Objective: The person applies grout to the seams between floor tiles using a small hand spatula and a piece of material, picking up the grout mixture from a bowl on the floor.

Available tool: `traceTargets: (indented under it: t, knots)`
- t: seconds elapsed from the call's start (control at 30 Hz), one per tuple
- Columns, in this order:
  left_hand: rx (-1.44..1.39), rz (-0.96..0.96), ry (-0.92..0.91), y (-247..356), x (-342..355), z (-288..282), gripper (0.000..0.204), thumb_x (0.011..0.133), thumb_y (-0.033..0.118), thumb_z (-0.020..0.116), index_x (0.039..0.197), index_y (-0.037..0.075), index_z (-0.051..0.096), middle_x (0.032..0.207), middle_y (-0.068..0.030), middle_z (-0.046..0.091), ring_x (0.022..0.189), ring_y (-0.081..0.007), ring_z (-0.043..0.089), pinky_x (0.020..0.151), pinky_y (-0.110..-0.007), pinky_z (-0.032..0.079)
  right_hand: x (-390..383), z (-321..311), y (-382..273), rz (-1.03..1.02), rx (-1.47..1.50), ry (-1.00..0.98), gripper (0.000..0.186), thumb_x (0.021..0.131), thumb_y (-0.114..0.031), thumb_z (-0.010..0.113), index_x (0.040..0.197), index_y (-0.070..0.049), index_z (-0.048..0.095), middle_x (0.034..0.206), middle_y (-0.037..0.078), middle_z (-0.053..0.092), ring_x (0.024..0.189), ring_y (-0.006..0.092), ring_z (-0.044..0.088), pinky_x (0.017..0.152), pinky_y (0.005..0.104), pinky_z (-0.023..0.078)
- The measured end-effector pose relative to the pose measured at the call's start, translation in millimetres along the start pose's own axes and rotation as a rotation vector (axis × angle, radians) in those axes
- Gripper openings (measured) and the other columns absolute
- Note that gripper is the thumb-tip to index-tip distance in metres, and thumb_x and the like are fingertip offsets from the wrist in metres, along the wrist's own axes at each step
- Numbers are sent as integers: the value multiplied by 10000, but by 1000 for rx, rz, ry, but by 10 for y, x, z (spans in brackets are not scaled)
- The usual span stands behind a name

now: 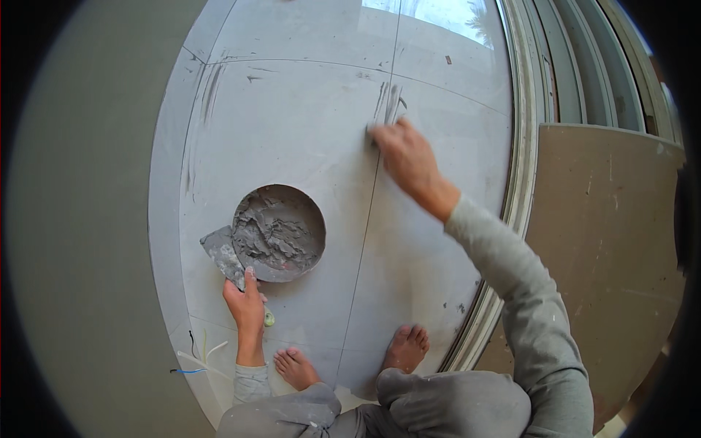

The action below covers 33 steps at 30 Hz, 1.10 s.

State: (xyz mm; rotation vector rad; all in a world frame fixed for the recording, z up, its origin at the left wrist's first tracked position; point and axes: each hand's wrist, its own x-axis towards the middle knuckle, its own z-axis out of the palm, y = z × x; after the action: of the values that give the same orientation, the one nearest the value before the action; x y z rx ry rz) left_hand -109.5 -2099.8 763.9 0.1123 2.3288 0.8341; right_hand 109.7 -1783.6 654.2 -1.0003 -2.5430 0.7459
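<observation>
My left hand (247, 310) is closed round a putty knife (219, 252), its wide blade caked with grey paste and a bit of greenish handle showing below the fingers. The blade is at the left side of a round tub (319, 252) holding thick grey paste (274, 228). Farther off, my right hand (409, 157) is closed, its fingertips low over a joint between the floor tiles (292, 124). Something small and dark shows at those fingertips, too blurred to name. Fresh grey smears (393, 102) lie along the joint just beyond.
A plain greyish wall (80, 219) runs along the left. Loose electric wires (201, 358) stick out near its foot. On the right is a metal door track (522, 153), with a large brown board (599, 270) beyond it. My bare feet (406, 349) are on the tiles.
</observation>
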Motion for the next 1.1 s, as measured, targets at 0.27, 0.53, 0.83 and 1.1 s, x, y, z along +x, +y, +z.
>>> traceTargets:
  t: [0.27, 0.53, 0.83, 1.1]
  knots:
    - [-16, -11, -47, -82, 260, 137, 216, 1040, 191, 645, 1134, 3, 594, 924, -43, 638, 716, -100, 591, 469, -252, 465, 734, 15, 539, 124, 38, 113, 246, 827, 68, 545, 972, -43, 710, 970, 168, 729, 944, 401, 636, 848, 507, 533]
    - [-9, -18, -48, -140, 305, -25, 214, 1040, 187, 642, 1142, 6, 592, 930, -44, 638, 721, -99, 593, 469, -249, 465, -347, 311, -262, -8, 146, -1, 207, 796, 49, 579, 962, -71, 609, 833, 111, 627, 890, 330, 598, 743, 420, 546]
    - [-42, -17, -64, -270, 70, -183, 232, 1040, 183, 642, 1176, 3, 587, 943, -43, 637, 735, -101, 595, 471, -250, 466, 251, -94, 271, 122, 34, 138, 271, 812, 66, 584, 1013, -39, 730, 939, 171, 727, 932, 386, 633, 812, 465, 547]
    - [-24, -39, -36, -496, 73, -287, 225, 1042, 183, 640, 1170, 6, 586, 930, -41, 633, 719, -98, 584, 470, -255, 465, -1091, 406, -794, 2, 177, -128, 244, 790, 15, 624, 1021, -62, 603, 903, 113, 640, 916, 343, 599, 789, 427, 540]
